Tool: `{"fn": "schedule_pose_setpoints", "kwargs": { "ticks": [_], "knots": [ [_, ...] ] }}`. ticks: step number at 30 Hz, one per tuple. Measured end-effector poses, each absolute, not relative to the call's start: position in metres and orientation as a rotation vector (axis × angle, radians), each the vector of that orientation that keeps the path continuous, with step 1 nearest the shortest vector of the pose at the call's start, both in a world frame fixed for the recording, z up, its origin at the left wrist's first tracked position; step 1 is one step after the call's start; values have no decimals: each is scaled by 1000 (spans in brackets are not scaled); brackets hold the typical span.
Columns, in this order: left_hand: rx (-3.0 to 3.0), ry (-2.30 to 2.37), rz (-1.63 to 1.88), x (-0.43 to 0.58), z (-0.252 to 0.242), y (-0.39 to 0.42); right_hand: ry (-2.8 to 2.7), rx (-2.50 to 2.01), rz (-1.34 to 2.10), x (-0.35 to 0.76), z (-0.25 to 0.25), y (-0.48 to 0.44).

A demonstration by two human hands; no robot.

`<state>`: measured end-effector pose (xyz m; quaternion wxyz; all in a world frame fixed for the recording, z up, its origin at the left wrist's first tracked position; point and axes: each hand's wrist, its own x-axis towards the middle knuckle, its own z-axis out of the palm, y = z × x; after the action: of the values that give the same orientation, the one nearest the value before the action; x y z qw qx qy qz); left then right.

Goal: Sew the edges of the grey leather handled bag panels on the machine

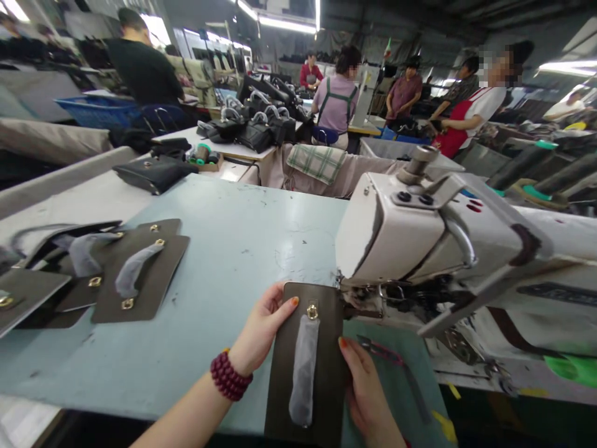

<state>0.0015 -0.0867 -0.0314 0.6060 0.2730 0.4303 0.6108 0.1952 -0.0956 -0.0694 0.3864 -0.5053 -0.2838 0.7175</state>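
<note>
A dark olive-brown bag panel [330, 367] lies flat on the blue-green table, its far right edge at the needle area of a white sewing machine [396, 230]. Along its middle runs a handle [305, 367] wrapped in clear plastic, with a gold ring fitting [312, 311] at the far end. My left hand [263, 326] pinches the panel's upper left edge, thumb on top and fingers partly hidden. On the right edge, my right hand [366, 392] grips the panel, its lower fingers hidden. Just right of that hand lie thread snips [385, 353] with pinkish-red handles.
Several similar panels with wrapped handles [140, 280] lie on the left of the table [224, 249]. Behind them rests a dark bag [156, 171]. Finished-looking black bags [261, 130] are heaped on a farther table. Several people work in the background, one in a red apron [459, 127].
</note>
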Motion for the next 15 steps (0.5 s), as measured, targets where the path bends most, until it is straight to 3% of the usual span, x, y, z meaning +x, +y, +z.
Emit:
{"fn": "schedule_pose_setpoints", "kwargs": {
  "ticks": [5,15],
  "knots": [
    [677,1030,1427,0,-27,-89,-678,-1429,1654,199,-75,-106],
    [820,1294,1473,1,-50,-108,-866,-1194,1799,200,-88,-119]
  ]
}}
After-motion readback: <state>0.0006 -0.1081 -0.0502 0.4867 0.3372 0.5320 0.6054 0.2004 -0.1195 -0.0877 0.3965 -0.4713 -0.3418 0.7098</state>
